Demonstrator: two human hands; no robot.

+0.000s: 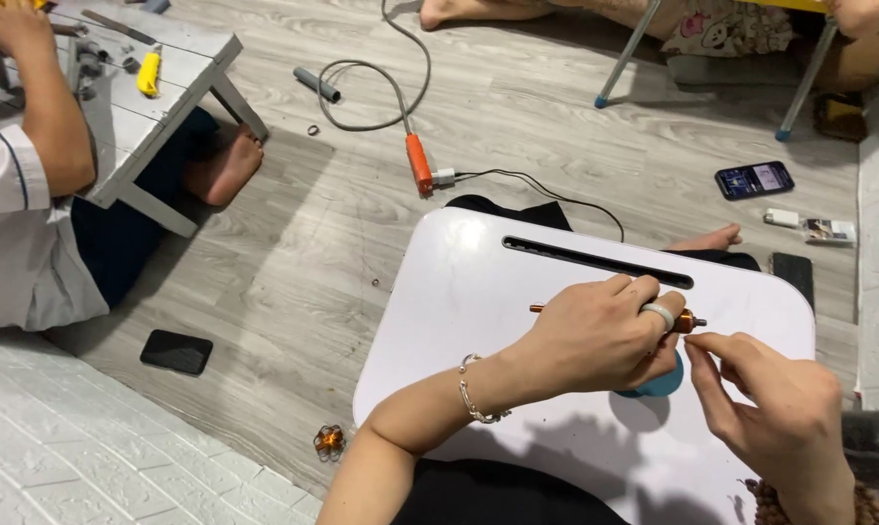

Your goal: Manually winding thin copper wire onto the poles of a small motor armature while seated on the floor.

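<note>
**Small orange tool held over a white lap table**

A slim orange tool (687, 320) is grasped in the left hand (600, 335), whose fingers are clenched around its body so that only the two ends are seen: a thin orange shaft sticking out to the left of the fist and an orange collar with a dark tip to the right. A pale ring is worn on one finger of that hand and a silver bracelet (473, 389) on its wrist. The right hand (770, 403) is held just beside the tool's dark tip, thumb and forefinger pinched together; whether anything is caught between them cannot be told. A bead bracelet is seen at the right wrist.

Both hands are held above a white lap table (478, 292) with a long dark slot near its far edge. A teal round object (665, 384) lies on the table, mostly hidden beneath the left hand.

On the grey wooden floor, an orange-handled tool with a grey cable (419, 163) is lying beyond the table, and a dark phone (176, 351) lies to the left. A lit phone (754, 180) lies farther right. At the upper left, another person in a white shirt is seated at a low grey table (177, 73), on which a yellow knife (149, 73) rests.
</note>
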